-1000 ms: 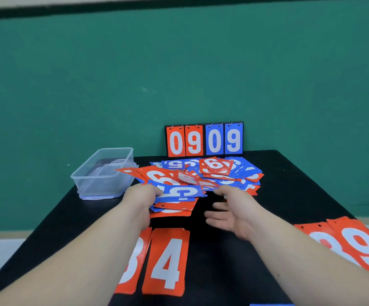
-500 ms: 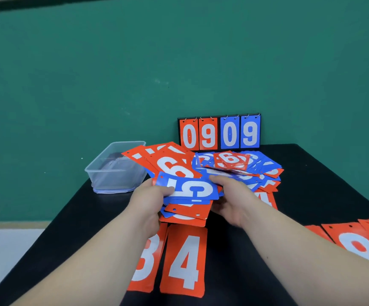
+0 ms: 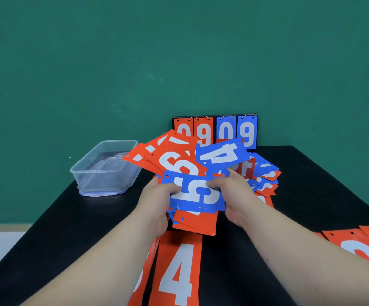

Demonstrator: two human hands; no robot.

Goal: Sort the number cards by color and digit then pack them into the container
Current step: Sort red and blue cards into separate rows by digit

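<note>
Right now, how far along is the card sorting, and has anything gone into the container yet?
Done: a red 4 card lies near the front edge, more red cards at the right. In hand: the left hand and right hand grip a mixed red-and-blue bunch with a blue 5 on top. Left: loose cards behind them, and the container shows no coloured cards inside.
</note>
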